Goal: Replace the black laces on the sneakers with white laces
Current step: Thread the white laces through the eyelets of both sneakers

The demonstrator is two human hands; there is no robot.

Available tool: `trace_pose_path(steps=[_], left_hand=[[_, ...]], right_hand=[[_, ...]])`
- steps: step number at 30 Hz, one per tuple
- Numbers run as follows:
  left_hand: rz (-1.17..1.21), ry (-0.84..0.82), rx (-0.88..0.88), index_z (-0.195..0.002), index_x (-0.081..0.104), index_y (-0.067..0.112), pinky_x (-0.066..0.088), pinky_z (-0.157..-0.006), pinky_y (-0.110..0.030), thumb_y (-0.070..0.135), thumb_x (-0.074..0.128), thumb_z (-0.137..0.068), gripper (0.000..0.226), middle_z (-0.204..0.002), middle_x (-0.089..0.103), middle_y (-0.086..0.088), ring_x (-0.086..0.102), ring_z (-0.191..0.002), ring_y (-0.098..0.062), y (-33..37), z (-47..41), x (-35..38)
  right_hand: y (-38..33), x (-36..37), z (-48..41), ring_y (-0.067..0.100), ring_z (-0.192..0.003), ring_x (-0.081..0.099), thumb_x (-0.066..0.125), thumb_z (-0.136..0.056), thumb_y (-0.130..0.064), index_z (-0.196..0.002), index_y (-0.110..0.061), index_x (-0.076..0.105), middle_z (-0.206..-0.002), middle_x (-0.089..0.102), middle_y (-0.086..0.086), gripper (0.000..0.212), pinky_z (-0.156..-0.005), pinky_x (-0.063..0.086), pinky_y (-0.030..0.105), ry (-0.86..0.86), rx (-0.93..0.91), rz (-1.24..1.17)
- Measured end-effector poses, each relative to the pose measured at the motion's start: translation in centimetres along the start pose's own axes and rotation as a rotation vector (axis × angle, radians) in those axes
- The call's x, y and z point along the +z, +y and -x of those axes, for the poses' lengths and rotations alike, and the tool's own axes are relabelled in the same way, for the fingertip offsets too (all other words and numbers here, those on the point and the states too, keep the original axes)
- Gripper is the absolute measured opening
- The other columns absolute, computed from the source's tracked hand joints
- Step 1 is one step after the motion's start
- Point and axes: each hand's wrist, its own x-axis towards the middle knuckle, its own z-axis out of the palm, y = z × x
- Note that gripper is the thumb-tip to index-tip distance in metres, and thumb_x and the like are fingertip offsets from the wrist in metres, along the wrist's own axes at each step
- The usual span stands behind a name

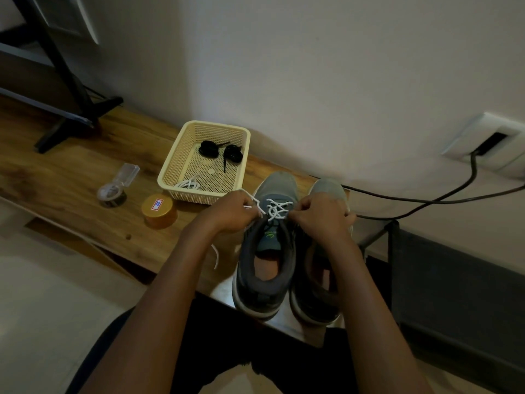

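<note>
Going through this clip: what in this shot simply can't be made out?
- Head view: right sneaker's eyelets, hidden under the right hand, so its lacing is unknown.
- Label on the orange jar lid: too small to read.
- Print on the left sneaker's tongue: too small and dim.
- Run of the white lace below the left hand: hidden behind that wrist.

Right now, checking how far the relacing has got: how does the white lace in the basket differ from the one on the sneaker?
The basket lace lies bundled at the near wall of the basket; the sneaker lace is crisscrossed through the left sneaker. No hand touches the basket lace; the left hand and right hand pinch the sneaker lace. Both are white.
</note>
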Motion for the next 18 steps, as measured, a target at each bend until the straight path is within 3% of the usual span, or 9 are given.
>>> trace_pose_path(steps=[5, 9, 12, 18], left_hand=[[0.129, -0.022, -0.017, -0.098, 0.059, 0.001, 0.037, -0.071, -0.026, 0.013, 0.046, -0.098, 0.018, -0.088, 0.052, -0.006, 0.048, -0.080, -0.016, 0.3, 0.0, -0.2], [0.369, -0.029, -0.088, -0.099, 0.054, 0.003, 0.046, -0.064, -0.021, 0.012, 0.034, -0.102, 0.022, -0.091, 0.062, -0.007, 0.055, -0.074, -0.011, 0.9, 0.6, -0.7], [0.545, 0.001, -0.140, -0.084, 0.049, 0.007, 0.050, -0.067, -0.025, 0.013, 0.026, -0.104, 0.031, -0.097, 0.066, -0.014, 0.061, -0.073, -0.013, 1.3, 1.0, -1.2], [0.516, 0.179, -0.082, -0.095, 0.047, 0.014, 0.045, -0.055, -0.020, 0.013, 0.038, -0.101, 0.010, -0.076, 0.063, -0.002, 0.053, -0.065, -0.011, 1.3, 0.5, -1.0]], right_hand=[[0.0, 0.0, 0.1, 0.033, -0.124, 0.040, 0.061, -0.083, -0.028, -0.084, -0.019, 0.071, -0.101, 0.064, 0.005, 0.014, -0.110, 0.014, 0.052, -0.036, -0.009, 0.063], [0.0, -0.2, 0.3, 0.033, -0.131, 0.031, 0.061, -0.084, -0.028, -0.095, -0.025, 0.071, -0.116, 0.060, 0.008, 0.015, -0.112, 0.014, 0.053, -0.074, -0.029, 0.135], [0.0, -0.1, 0.4, 0.034, -0.131, 0.029, 0.060, -0.084, -0.028, -0.101, -0.025, 0.070, -0.120, 0.059, 0.009, 0.020, -0.112, 0.015, 0.052, -0.085, -0.037, 0.156], [-0.2, -0.3, 0.4, 0.034, -0.131, 0.028, 0.056, -0.086, -0.023, -0.101, -0.022, 0.071, -0.116, 0.060, 0.009, 0.021, -0.109, 0.017, 0.050, -0.053, -0.040, 0.129]])
